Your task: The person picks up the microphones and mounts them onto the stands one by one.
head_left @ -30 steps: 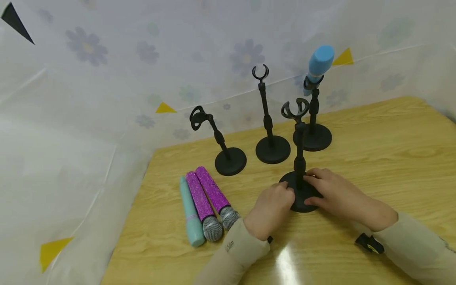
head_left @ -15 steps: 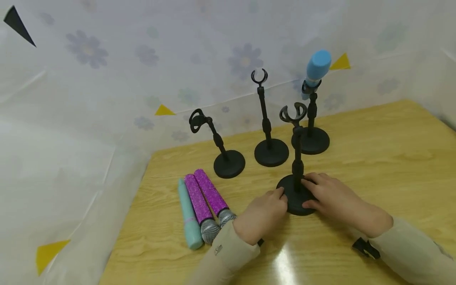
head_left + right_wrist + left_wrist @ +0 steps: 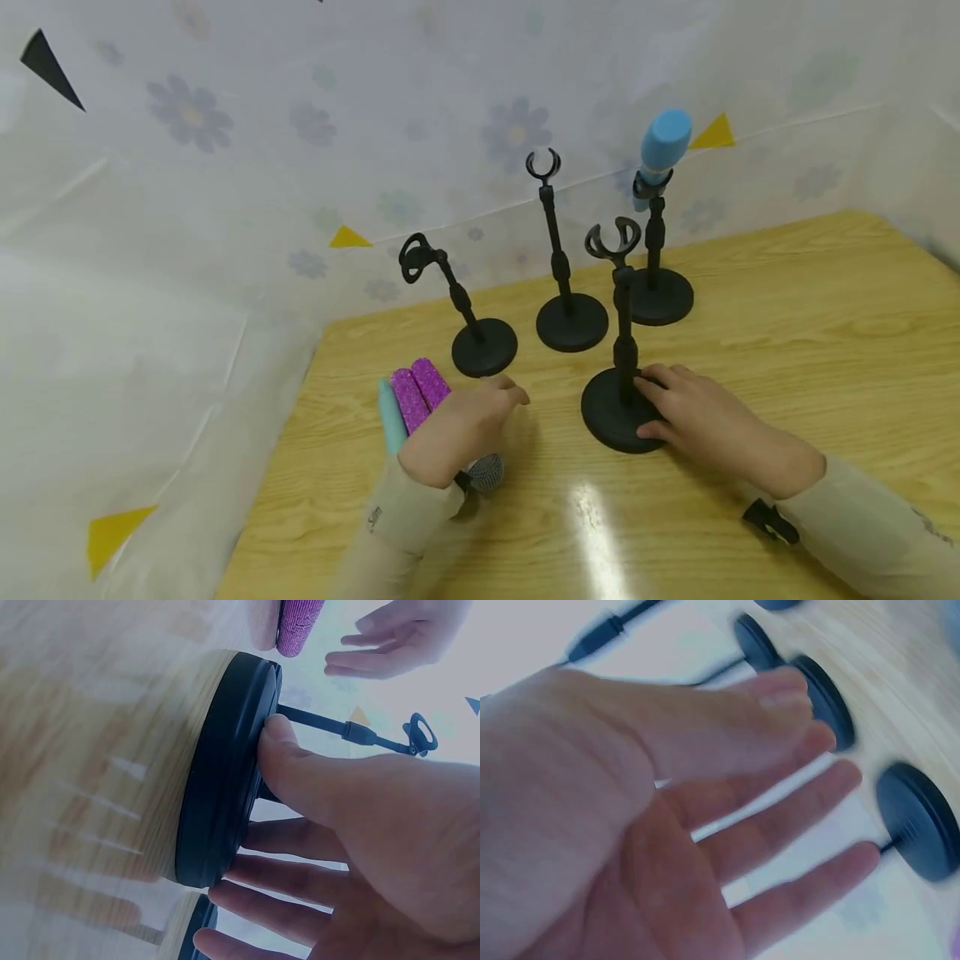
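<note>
My left hand [image 3: 461, 425] hovers over the microphones with loosely bent fingers and nothing in it; the left wrist view shows its fingers [image 3: 780, 825] spread apart. Partly hidden beneath it lie two glittery purple microphones [image 3: 409, 398], one with its silver mesh head [image 3: 486, 473] showing, and a teal microphone [image 3: 391, 417]. My right hand [image 3: 697, 412] rests on the round base [image 3: 611, 421] of the nearest black microphone stand. In the right wrist view its thumb [image 3: 279, 739] lies on the base and its straight fingers reach along the base's edge. This stand's open clip [image 3: 615, 242] is vacant.
Behind stand three more black stands: one with its clip bent over at left [image 3: 483, 346], an upright one in the middle [image 3: 572, 323], and one at right [image 3: 662, 298] bearing a blue microphone [image 3: 667, 140]. A flowered sheet [image 3: 225, 250] hangs behind the wooden table [image 3: 810, 333].
My left hand has let go of the near stand's base and moved left over the microphones. The near stand has shifted slightly left; my right hand stays on its base.
</note>
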Demonstrator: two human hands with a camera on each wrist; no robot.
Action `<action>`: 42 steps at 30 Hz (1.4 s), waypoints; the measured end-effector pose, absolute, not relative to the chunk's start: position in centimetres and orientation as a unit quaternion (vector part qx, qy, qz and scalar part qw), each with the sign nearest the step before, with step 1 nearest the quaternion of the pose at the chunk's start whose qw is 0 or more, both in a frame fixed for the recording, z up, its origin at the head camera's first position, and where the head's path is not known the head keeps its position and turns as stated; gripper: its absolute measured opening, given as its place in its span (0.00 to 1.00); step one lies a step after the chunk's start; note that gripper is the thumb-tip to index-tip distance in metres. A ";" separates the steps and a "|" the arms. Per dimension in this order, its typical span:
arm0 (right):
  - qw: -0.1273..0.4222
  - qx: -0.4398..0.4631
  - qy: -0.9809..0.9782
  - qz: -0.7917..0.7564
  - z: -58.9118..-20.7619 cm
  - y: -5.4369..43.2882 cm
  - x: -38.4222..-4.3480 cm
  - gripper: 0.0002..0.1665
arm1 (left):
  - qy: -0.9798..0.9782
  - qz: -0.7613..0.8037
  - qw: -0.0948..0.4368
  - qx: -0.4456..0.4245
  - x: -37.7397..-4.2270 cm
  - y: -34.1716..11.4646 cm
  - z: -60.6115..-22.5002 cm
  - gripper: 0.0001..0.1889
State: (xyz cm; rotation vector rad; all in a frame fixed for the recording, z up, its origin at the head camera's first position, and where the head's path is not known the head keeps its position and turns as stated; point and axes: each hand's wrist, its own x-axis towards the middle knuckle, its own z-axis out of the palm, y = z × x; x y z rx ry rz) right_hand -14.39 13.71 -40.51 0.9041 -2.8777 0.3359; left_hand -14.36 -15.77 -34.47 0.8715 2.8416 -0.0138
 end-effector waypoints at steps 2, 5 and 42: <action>0.053 0.296 -0.947 0.111 -40.5 13.8 -14.4 0.37 | 0.961 0.010 0.062 0.269 -15.0 -17.3 -34.7 0.19; 0.055 0.297 -0.947 0.109 -40.5 13.9 -14.4 0.37 | 0.971 0.029 0.057 0.231 -15.9 -19.1 -35.2 0.21; 0.057 0.299 -0.946 0.107 -40.7 14.1 -14.1 0.36 | 0.954 -0.032 0.083 0.287 -17.1 -20.6 -37.5 0.22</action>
